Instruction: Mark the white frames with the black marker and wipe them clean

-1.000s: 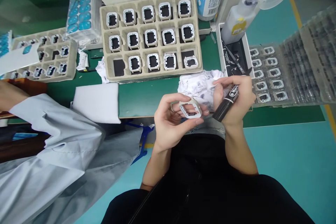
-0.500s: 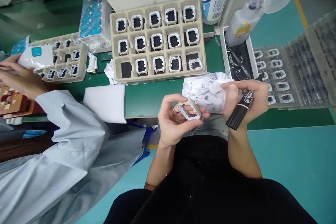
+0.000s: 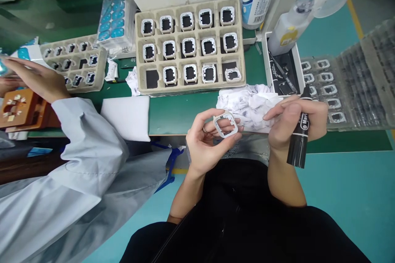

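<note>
Between the thumb and fingers of my left hand (image 3: 207, 141) is a square metal frame (image 3: 218, 125), tilted, its open middle showing fingers behind it. My right hand (image 3: 298, 121) is to the right, closed around a black marker (image 3: 298, 144) whose thick end points down toward me. White crumpled cloths (image 3: 247, 104) lie on the green bench just beyond both hands. Farther back, a moulded tray (image 3: 191, 86) holds similar frames in its compartments; the front left compartment has no frame.
A co-worker's hand (image 3: 40, 76) and grey sleeve (image 3: 89, 139) reach in from the left, near an orange fixture (image 3: 18, 109). A white foam sheet (image 3: 126, 117) overhangs the bench edge. Bottles (image 3: 285, 28), a white box (image 3: 300, 70) and plastic trays (image 3: 348, 121) stand right.
My left hand has turned the frame to face up more. The marker has swung more upright as my right hand moved slightly right. The co-worker's hand has shifted.
</note>
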{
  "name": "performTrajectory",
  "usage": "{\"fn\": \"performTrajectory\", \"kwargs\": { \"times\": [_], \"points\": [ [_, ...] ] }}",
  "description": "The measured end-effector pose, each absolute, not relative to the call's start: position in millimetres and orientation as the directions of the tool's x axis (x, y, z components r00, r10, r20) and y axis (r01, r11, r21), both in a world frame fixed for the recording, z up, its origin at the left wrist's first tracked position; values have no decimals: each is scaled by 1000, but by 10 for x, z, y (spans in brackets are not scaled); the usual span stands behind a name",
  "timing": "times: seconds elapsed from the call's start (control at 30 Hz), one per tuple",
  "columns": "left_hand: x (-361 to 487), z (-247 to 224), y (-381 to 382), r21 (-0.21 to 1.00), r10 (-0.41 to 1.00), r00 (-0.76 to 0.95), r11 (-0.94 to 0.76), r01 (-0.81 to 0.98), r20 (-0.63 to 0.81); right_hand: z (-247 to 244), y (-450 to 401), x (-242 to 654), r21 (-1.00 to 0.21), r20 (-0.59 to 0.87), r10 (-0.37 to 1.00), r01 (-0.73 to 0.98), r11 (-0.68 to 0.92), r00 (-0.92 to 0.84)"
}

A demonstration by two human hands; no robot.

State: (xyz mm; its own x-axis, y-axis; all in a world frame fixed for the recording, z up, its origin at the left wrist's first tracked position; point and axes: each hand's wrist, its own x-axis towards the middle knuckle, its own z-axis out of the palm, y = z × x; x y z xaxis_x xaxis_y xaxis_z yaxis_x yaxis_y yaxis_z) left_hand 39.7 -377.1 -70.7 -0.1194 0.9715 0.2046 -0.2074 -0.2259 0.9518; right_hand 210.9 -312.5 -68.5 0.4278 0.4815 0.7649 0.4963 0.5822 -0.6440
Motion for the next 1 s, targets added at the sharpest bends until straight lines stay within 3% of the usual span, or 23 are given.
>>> {"fn": "performTrajectory", "kwargs": {
  "times": [0.2,0.33,0.47,0.57,0.77,1.0],
  "points": [
    [377,-729,-3813,957,965,-147,-240,-161,217,-706,-3132,2126,-679,733,515,433,593,444],
    [298,-753,-3761,967,955,-173,-251,-38,241,-711,-3148,2168,-684,729,544,411,602,417],
    [-129,-750,-3430,913,895,-230,-325,247,381,-756,-3174,2266,-689,724,596,411,597,347],
    [-675,-692,-3094,819,834,-319,-243,519,449,-808,-3181,2332,-669,735,633,419,614,244],
    [-1457,-480,-2717,655,882,-332,36,755,335,-833,-3191,2361,-659,735,653,420,624,181],
    [-1406,-273,-2651,636,909,-325,92,766,260,-925,-3173,2408,-631,733,674,455,629,85]
  ]
}}
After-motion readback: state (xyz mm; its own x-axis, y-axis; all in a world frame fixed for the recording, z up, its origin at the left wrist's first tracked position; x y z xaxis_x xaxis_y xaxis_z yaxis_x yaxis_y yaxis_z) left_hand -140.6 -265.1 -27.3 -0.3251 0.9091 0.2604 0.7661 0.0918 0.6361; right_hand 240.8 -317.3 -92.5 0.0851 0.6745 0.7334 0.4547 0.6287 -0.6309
